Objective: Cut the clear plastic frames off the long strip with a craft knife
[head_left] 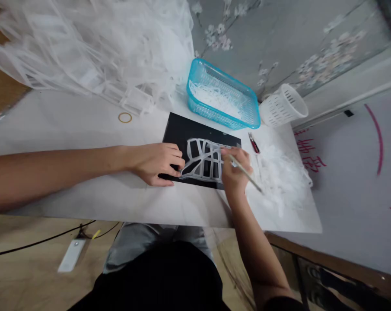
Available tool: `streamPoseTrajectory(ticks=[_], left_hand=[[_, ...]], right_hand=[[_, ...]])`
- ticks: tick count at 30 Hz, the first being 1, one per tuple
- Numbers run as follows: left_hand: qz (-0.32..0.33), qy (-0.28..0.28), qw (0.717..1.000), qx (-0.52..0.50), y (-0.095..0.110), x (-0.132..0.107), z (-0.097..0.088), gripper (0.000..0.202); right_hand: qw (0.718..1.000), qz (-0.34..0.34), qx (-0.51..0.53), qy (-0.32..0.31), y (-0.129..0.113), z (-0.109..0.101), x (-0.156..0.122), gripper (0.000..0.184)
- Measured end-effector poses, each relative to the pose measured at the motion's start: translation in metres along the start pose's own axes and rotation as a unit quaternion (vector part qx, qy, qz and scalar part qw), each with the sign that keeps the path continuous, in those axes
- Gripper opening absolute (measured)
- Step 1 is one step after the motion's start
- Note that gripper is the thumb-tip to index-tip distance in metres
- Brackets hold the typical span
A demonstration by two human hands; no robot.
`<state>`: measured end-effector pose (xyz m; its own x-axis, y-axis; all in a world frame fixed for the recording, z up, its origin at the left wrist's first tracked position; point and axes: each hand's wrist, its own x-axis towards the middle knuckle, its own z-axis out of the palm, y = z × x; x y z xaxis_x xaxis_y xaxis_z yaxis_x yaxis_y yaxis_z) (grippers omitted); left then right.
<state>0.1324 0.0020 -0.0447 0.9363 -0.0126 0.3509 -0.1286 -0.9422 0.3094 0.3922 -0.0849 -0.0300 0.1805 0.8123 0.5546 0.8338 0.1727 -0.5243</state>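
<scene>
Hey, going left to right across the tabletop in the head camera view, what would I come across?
Yellow ring, left hand, right hand holding a thin stick, red-handled tool, white slotted basket.

Head camera above, facing forward-down at hands [159,162], table [117,198].

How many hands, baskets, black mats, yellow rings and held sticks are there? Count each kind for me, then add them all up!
Hands: 2 (left hand, right hand)
Baskets: 2 (blue basket, white basket)
Black mat: 1
Yellow ring: 1
Held stick: 1
Total: 7
</scene>
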Motion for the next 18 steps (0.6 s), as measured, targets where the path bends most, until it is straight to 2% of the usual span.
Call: streamPoseTrajectory(ticks=[3,5,6,8,11,14,18], left_hand=[[-0.004,0.005,1.0,-0.011,-0.001,-0.002,0.0,0.018],[-0.002,0.01,1.0,-0.012,-0.001,-0.002,0.001,0.018],[0.001,0.014,1.0,-0.011,0.0,-0.002,0.001,0.018],[0.007,0.029,1.0,-0.007,0.003,-0.002,0.001,0.019],[0.017,0.042,0.999,-0.006,0.007,0.001,0.004,0.031],[0.024,0.018,1.0,-0.004,0.009,0.002,0.008,0.048],[0.006,-0.017,1.0,0.008,0.007,0.001,0.012,0.053]], right_hand=[[0.994,0.031,-0.013,0.105,0.011,-0.015,0.011,0.015],[0.994,0.038,0.007,0.104,0.009,-0.019,0.005,0.013],[0.996,0.039,0.028,0.073,0.006,-0.019,-0.002,0.012],[0.995,0.042,0.083,-0.033,-0.001,-0.015,-0.018,0.011],[0.97,0.07,0.149,-0.179,-0.011,-0.008,-0.038,0.008],[0.951,0.117,0.189,-0.216,-0.013,-0.006,-0.046,0.009],[0.934,0.154,0.223,-0.233,-0.012,-0.007,-0.045,0.014]])
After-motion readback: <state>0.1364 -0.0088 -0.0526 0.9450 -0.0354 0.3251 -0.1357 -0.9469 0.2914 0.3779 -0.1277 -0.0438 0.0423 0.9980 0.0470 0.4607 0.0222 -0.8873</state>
